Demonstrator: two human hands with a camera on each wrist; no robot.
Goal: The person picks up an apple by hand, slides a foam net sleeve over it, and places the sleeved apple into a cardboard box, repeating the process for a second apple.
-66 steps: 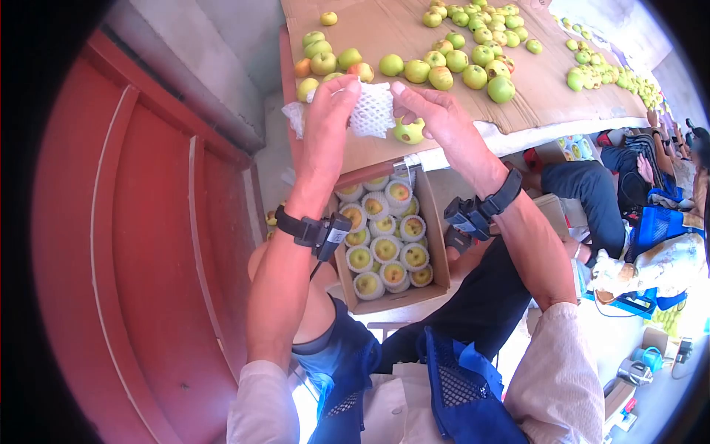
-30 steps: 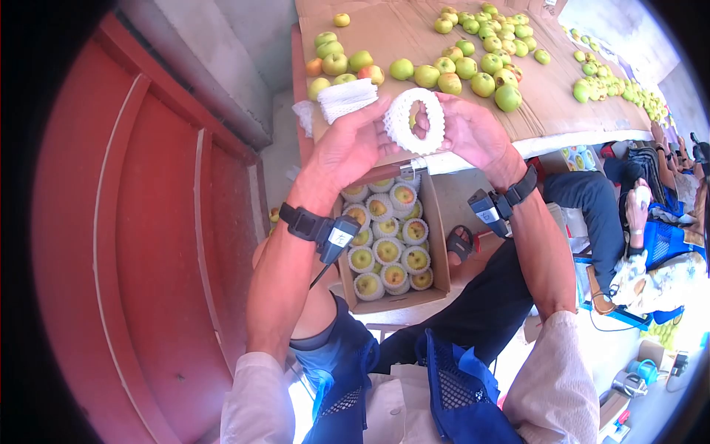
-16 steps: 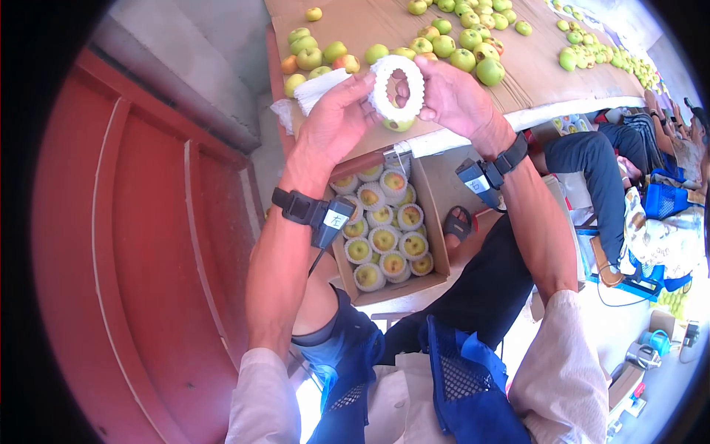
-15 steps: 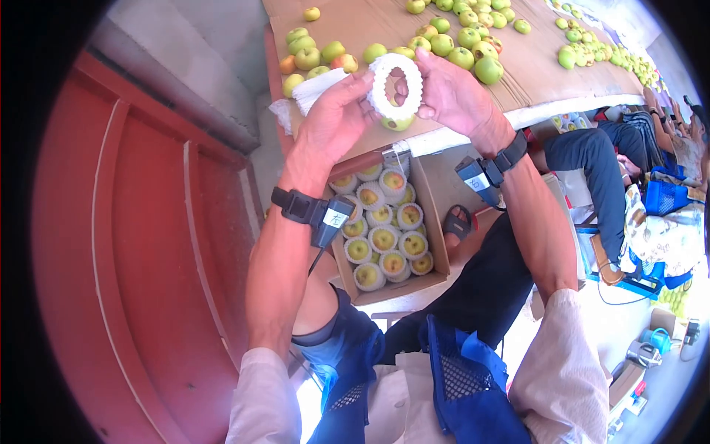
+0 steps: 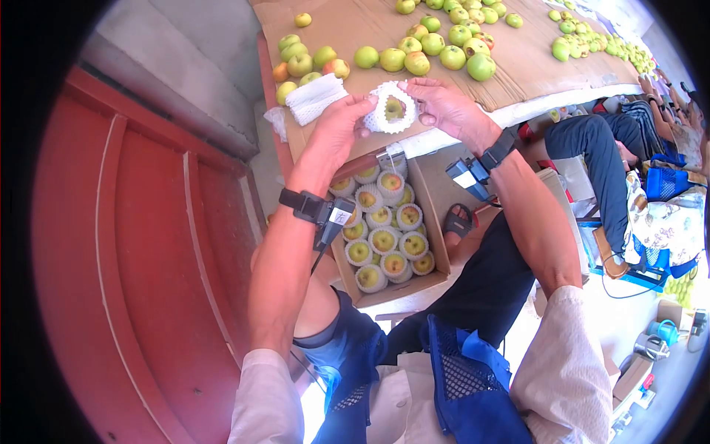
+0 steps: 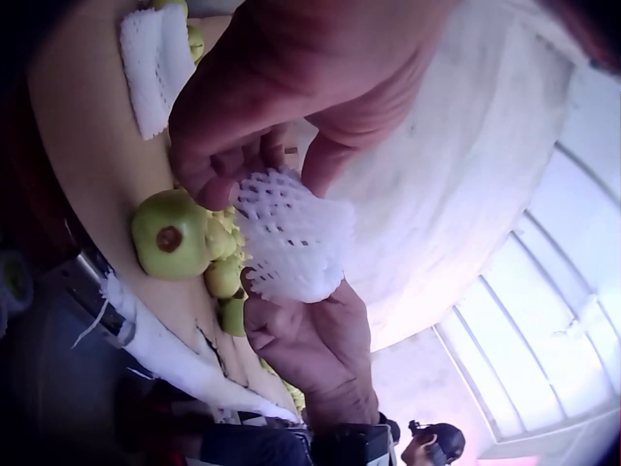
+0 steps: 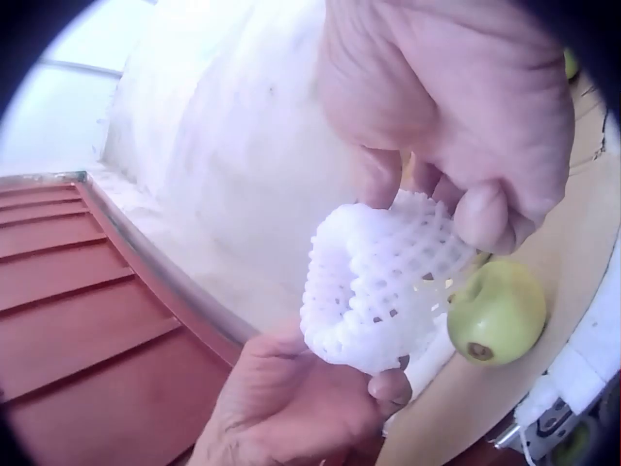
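Note:
Between both hands a white foam net sleeve (image 5: pixel 381 117) is held up with its rolled rim spread into a ring. The left hand (image 5: pixel 342 129) pinches its left side; the right hand (image 5: pixel 452 111) pinches the opposite side, as the right wrist view shows on the sleeve (image 7: pixel 374 282). Through the ring, in the head view, a green apple (image 5: pixel 393 109) shows. In the left wrist view that apple (image 6: pixel 171 234), with a brown spot, lies on the cardboard beside the sleeve. A flat stack of white sleeves (image 5: pixel 315 98) lies left of the hands.
Loose apples (image 5: pixel 452 58) lie across the cardboard-covered table (image 5: pixel 355 26). Below its edge stands a carton (image 5: pixel 436 222) of apples in foam sleeves. A red panel (image 5: pixel 148 259) is at left; other people sit at right.
The hands first held the sleeve flat, then opened it into a ring. Since half a second ago the ring is lower in relation to the table's apples and looks smaller.

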